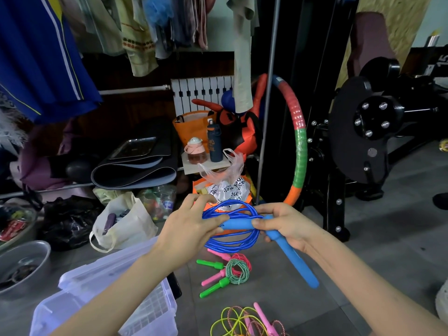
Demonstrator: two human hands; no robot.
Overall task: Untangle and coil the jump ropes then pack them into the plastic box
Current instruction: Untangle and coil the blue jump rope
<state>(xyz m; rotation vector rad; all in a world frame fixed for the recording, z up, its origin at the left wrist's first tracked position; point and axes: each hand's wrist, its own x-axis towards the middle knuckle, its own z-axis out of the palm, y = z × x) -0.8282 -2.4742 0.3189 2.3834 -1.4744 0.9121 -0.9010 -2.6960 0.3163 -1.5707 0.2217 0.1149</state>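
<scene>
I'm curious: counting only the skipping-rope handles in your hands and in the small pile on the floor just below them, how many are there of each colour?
Blue handles: 2
Green handles: 2
Pink handles: 2
Total: 6
The tangle at the bottom edge is not counted.

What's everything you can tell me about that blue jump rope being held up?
The blue jump rope has a glossy, plastic-looking cord wound into several loose oval loops, held in the air above the floor. Its handles are smooth and lighter blue: the crosswise handle lies over the coil, the slanting handle points down and right. The left hand pinches the crosswise handle's end; the right hand grips the coil where both handles meet.
</scene>
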